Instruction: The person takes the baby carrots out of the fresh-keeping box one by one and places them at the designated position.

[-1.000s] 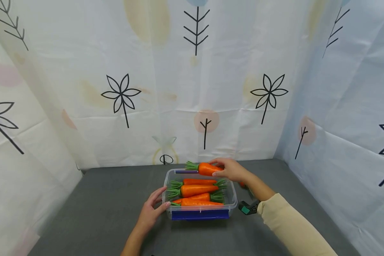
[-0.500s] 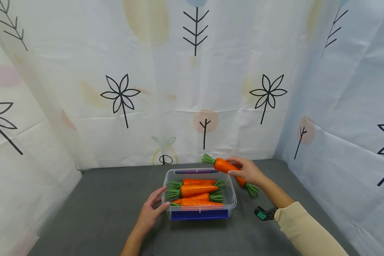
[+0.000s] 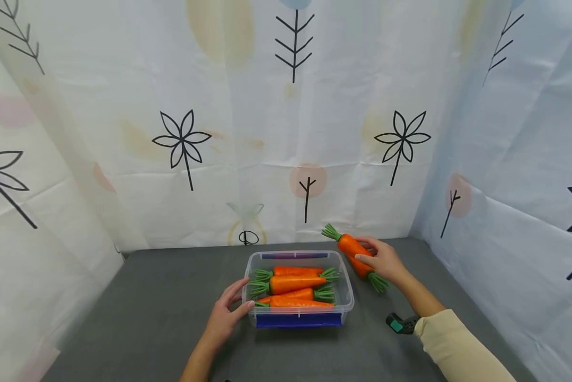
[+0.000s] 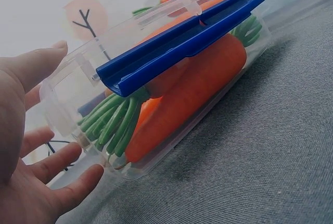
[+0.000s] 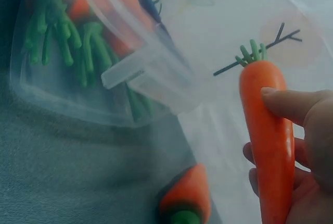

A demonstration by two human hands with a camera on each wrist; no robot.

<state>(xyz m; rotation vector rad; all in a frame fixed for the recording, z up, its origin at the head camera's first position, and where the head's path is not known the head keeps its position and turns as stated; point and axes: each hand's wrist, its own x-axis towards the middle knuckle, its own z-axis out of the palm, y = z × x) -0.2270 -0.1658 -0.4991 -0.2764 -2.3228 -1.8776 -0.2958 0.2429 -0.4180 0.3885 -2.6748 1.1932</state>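
Observation:
Thumb and fingers of my right hand (image 3: 380, 260) grip an orange carrot (image 3: 350, 245) with green stem stubs, right of the box. In the right wrist view the held carrot (image 5: 265, 125) points its stubs upward, clear of the table. Below it another carrot (image 3: 364, 271) lies on the table, partly covered. My left hand (image 3: 222, 317) rests at the left end of a clear plastic box (image 3: 348, 300), fingers spread and fairly straight in the left wrist view. Several carrots (image 3: 295, 284) lie inside the lidless box, stubs pointing both ways.
The box has a blue clip (image 3: 299, 320) folded down in front and a purplish one (image 3: 295, 255) at the back. A grey cloth covers the table (image 3: 161, 302). A patterned white curtain (image 3: 266, 132) borders the back and sides. A dark device (image 3: 402, 323) sits at my right wrist.
My right hand has carried the carrot from above the box's back edge to the right, over the carrot on the table. The left hand and box stay in place.

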